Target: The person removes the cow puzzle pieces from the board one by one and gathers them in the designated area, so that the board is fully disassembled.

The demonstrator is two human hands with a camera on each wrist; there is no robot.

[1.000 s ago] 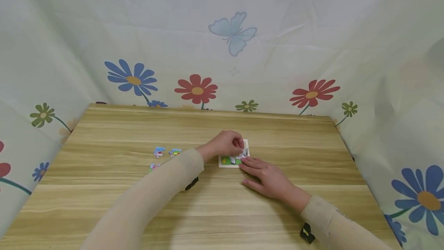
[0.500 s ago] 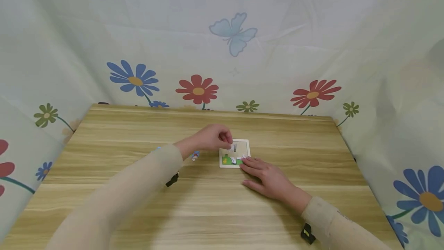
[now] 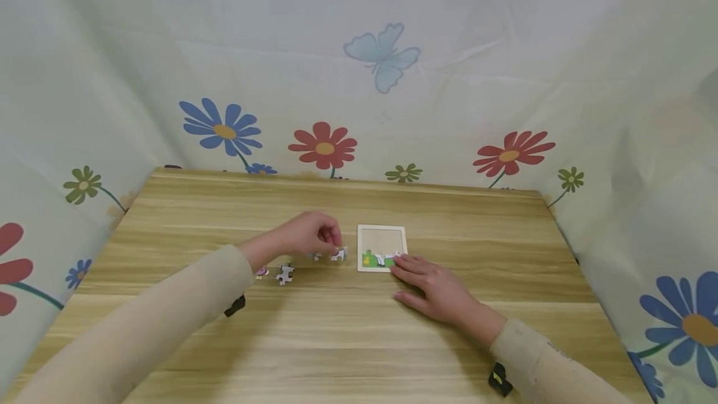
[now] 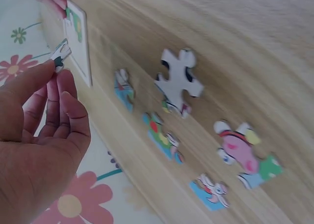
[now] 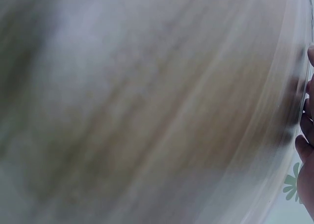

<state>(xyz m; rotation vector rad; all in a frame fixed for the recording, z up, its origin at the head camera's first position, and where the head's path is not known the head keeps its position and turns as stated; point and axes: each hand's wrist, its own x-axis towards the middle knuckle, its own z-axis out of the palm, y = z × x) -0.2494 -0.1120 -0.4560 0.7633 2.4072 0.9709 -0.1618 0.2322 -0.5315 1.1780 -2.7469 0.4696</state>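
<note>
My left hand (image 3: 307, 234) pinches a jigsaw piece (image 3: 339, 254) between thumb and fingers, just left of the puzzle tray (image 3: 382, 239). In the left wrist view that held piece (image 4: 61, 53) is tilted, showing white and dark green. The square tray has a pale rim, and a green and white strip of picture fills its bottom part. My right hand (image 3: 433, 287) lies flat with fingers spread, its fingertips on the tray's lower right corner. The right wrist view is mostly blurred; only part of the right hand (image 5: 306, 135) shows at its edge.
Several loose jigsaw pieces lie left of the tray: a mostly white one (image 4: 177, 81), a pink and green one (image 4: 243, 154), and blue-edged ones (image 4: 162, 137), some partly behind the left hand in the head view. A flowered cloth (image 3: 247, 61) hangs behind the wooden table (image 3: 359, 341).
My left hand has moved left off the tray, carrying the jigsaw piece, and the tray's bare upper part shows. The right hand stays on the tray's corner.
</note>
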